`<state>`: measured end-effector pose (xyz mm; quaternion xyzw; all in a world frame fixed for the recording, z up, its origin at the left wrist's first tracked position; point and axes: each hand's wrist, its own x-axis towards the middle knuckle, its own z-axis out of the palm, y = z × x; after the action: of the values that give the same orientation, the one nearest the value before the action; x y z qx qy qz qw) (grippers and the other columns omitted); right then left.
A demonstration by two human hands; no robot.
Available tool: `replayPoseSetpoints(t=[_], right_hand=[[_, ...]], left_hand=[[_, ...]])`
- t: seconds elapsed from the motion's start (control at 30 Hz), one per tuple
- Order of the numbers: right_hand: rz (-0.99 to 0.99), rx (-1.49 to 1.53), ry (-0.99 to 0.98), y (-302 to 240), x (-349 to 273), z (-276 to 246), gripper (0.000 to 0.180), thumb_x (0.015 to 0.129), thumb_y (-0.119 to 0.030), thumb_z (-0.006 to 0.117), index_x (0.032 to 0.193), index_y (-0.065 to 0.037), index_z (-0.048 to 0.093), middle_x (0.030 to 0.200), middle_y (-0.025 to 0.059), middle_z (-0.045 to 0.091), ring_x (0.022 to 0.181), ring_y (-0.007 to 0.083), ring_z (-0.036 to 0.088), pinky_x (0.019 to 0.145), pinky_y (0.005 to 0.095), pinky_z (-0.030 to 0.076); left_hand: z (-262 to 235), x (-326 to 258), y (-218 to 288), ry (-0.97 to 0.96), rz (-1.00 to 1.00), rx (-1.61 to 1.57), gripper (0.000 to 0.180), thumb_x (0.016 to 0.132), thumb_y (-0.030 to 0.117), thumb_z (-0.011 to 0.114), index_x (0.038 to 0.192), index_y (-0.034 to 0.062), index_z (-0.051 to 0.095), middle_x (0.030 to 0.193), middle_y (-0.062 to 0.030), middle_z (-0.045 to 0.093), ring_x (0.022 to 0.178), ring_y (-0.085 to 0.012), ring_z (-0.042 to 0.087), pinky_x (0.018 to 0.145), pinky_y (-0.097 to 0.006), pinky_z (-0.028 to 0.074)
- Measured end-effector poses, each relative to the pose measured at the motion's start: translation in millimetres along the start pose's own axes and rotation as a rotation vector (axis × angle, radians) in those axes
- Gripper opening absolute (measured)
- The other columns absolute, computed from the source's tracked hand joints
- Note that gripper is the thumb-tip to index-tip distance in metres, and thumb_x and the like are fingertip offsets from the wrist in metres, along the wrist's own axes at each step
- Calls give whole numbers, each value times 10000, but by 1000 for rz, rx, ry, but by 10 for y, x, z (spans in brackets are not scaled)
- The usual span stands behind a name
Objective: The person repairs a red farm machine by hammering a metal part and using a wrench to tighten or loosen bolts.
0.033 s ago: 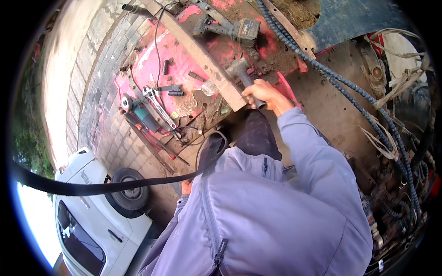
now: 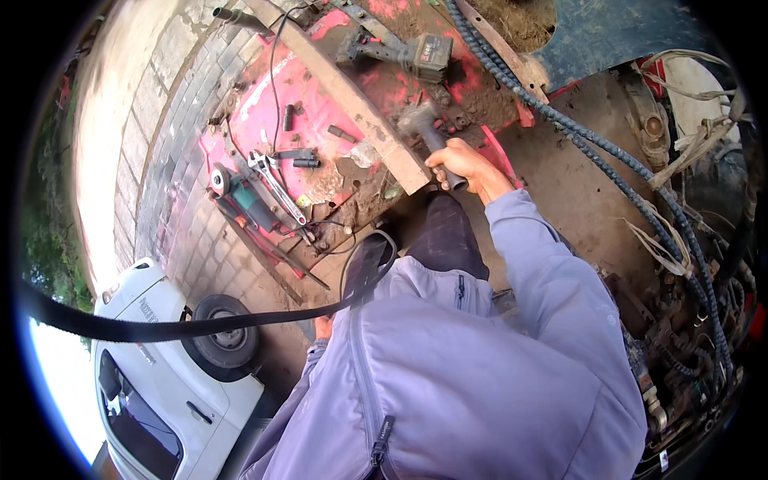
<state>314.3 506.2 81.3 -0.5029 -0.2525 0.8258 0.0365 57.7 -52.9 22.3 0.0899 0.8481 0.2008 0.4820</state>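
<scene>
My right hand (image 2: 472, 170) is wrapped round the dark handle of a hammer (image 2: 434, 138). The hammer's blocky, dirt-caked head points away from me, just right of a rusty square beam (image 2: 352, 100). Only a small part of my left hand (image 2: 323, 326) shows, low beside my jacket under a black strap; its fingers are hidden. The beam lies across a worn red metal panel (image 2: 260, 104) covered in dirt. Beyond the hammer, a cordless power tool (image 2: 396, 52) with a battery rests on the panel.
Left on the panel lie an angle grinder (image 2: 248, 200), an adjustable wrench (image 2: 272, 182) and a black socket (image 2: 288, 118). Thick wrapped hoses (image 2: 572, 128) run down the right side past greasy machinery (image 2: 680, 344). A white vehicle (image 2: 160, 360) stands at lower left. The black strap (image 2: 216, 324) crosses before me.
The hammer and my right hand have shifted slightly to the right. My left hand shows no clear movement.
</scene>
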Motion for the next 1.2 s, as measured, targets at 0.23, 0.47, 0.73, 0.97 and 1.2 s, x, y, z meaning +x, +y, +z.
replayPoseSetpoints(t=[0.23, 0.47, 0.73, 0.97, 1.2], right_hand=[[-439, -13, 458, -344, -730, 34, 130, 806, -72, 608, 826, -10, 496, 638, 54, 529, 463, 111, 507, 381, 270, 425], [-1215, -394, 678, -1281, -1653, 654, 146, 843, -35, 588, 929, 14, 481, 606, 66, 524, 476, 125, 507, 467, 260, 430], [-1895, -2391, 1297, -1473, -1431, 1115, 224, 746, 0, 667, 947, 7, 569, 790, 90, 638, 642, 154, 590, 563, 263, 499], [-643, -1696, 261, -95, -115, 406, 277, 735, -123, 643, 914, 9, 478, 759, 284, 613, 756, 461, 603, 681, 520, 481], [-1175, -1190, 191, -874, -744, 1441, 214, 752, -133, 649, 838, 12, 519, 602, 226, 556, 554, 389, 590, 506, 433, 444]], left_hand=[[-85, 119, -207, 5, 9, -111, 295, 811, 155, 687, 993, -71, 633, 901, -131, 685, 843, -170, 627, 741, -317, 487], [-224, 4, -26, -80, 38, 106, 302, 796, 192, 658, 977, -50, 664, 891, -105, 687, 807, -178, 623, 716, -324, 493], [136, -268, 678, 100, -97, -200, 294, 797, 170, 617, 995, -46, 645, 796, -96, 680, 694, -159, 627, 639, -296, 512], [755, -533, -476, 175, -22, -158, 359, 810, 210, 608, 1067, -37, 646, 999, -145, 673, 947, -198, 606, 821, -334, 474], [997, -528, -514, 94, -92, -377, 346, 823, 242, 593, 1038, -21, 652, 923, -114, 683, 821, -182, 620, 741, -332, 501]])
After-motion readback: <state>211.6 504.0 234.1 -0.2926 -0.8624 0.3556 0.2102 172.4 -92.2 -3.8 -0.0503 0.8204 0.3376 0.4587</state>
